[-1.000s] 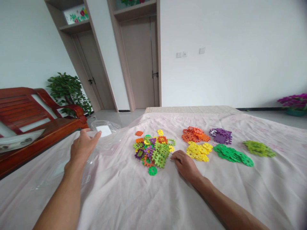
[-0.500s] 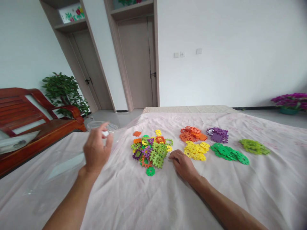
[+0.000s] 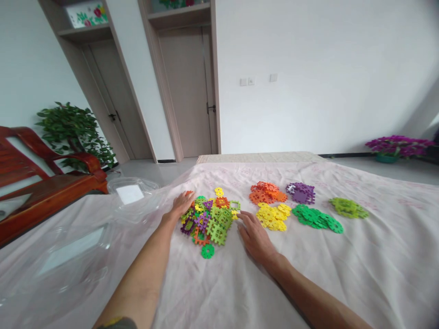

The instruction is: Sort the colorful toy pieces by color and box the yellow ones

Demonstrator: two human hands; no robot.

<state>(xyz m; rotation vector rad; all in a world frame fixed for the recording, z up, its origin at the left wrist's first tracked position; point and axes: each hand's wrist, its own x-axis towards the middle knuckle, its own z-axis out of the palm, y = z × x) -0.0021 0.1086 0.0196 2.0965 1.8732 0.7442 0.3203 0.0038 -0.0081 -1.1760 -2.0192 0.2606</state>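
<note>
- Two clear, thin plastic containers (image 3: pixel 68 272) with pale rectangles lie on the pale pink cloth (image 3: pixel 219 292).
- The left hand (image 3: pixel 179 206) reaches to the heap's far left edge, fingertips over an orange plastic piece (image 3: pixel 189 192); whether they grip it cannot be told.
- The mixed heap of flat, notched plastic pieces (image 3: pixel 210 221), lime, purple, orange, yellow and green, lies between the hands.
- The right hand (image 3: pixel 255 236) holds nothing visible, fingers loosely extended, tips just beside the heap's right edge.
- Single-colour piles follow: orange notched pieces (image 3: pixel 266 192), yellow flower-like discs (image 3: pixel 273 216), purple notched pieces (image 3: pixel 303 193), green round discs (image 3: pixel 317 217), lime notched pieces (image 3: pixel 347 207).
</note>
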